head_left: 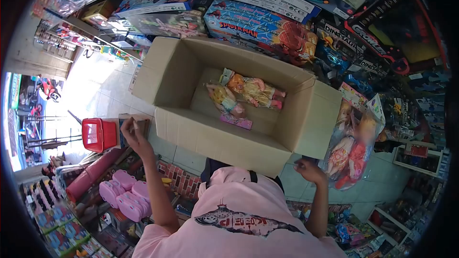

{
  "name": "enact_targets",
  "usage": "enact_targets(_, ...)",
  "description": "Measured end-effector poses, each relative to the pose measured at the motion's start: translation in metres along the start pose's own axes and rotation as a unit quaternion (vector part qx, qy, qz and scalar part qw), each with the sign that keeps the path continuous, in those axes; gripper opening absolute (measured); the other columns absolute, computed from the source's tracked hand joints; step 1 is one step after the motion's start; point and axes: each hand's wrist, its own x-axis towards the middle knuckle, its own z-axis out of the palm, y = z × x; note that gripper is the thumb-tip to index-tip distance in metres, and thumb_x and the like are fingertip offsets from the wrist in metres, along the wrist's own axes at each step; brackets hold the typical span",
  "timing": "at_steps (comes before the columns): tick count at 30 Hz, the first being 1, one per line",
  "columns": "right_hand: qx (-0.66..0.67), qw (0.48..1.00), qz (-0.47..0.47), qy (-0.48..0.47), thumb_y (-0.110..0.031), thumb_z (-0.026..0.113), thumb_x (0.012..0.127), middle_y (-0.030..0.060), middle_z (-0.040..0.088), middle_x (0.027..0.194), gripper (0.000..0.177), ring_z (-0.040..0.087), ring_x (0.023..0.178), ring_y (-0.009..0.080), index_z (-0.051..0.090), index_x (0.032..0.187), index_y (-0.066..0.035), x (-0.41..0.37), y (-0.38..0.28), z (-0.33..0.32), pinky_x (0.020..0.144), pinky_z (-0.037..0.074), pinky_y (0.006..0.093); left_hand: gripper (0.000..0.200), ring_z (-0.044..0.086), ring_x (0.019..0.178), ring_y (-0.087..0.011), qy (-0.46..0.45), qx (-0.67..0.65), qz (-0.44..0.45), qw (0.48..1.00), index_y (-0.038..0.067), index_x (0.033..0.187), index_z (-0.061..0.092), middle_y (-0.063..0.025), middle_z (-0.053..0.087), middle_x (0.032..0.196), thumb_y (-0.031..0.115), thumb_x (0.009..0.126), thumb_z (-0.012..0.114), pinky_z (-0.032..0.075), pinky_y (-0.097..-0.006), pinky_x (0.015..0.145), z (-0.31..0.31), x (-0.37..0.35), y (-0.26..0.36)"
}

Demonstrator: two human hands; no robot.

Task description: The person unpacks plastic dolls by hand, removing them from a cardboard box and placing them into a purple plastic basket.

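Observation:
A large open cardboard box (229,150) stands in front of me with its flaps folded outward. Inside, a doll in a cream dress (256,90) and a second bagged doll (224,100) with a pink card lie on the bottom. My left hand (136,138) is raised to the left of the box, fingers apart and holding nothing. Below the right flap is my right hand (311,171), its fingers loosely curled and apart, with nothing visible in them. Close to it on the right, several dolls in clear plastic bags (346,155) lie in a pile.
Stacked toy boxes, among them a Spiderman box (258,28), line the far side. A red plastic container (99,134) stands at the left. Pink cases (126,196) and a rolled pink sheet (93,174) lie at lower left. More packaged toys (351,233) sit at lower right.

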Motion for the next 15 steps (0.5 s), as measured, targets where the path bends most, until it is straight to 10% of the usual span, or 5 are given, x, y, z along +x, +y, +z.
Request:
enact_targets(8,0.180,0.976,-0.118,-0.028,-0.019,0.063,0.096,0.0073,0.071,0.091,0.020,0.064,0.081,0.0102,0.067,0.103,-0.001,-0.055,-0.163,-0.102,0.070,0.050,0.0268,0.021,0.054,0.115,-0.0323,-0.322,0.039,0.223,0.919,0.001,0.108,0.063,-0.0159,0.058,0.116,0.008,0.088,0.062,0.041,-0.0407,0.100,0.109,0.068,0.083)
enact_targets(15,-0.097,0.941,-0.236,0.220,-0.026,0.063,0.094,0.0187,0.063,0.121,0.039,0.062,0.113,0.0352,0.060,0.125,-0.002,0.137,-0.241,-0.086,0.096,0.049,0.0436,0.039,0.051,0.125,-0.0314,-0.665,0.116,0.257,0.692,0.005,0.119,0.062,-0.0143,0.057,0.125,0.030,0.090,0.067,0.042,-0.0451,0.102,0.272,0.059,0.022)
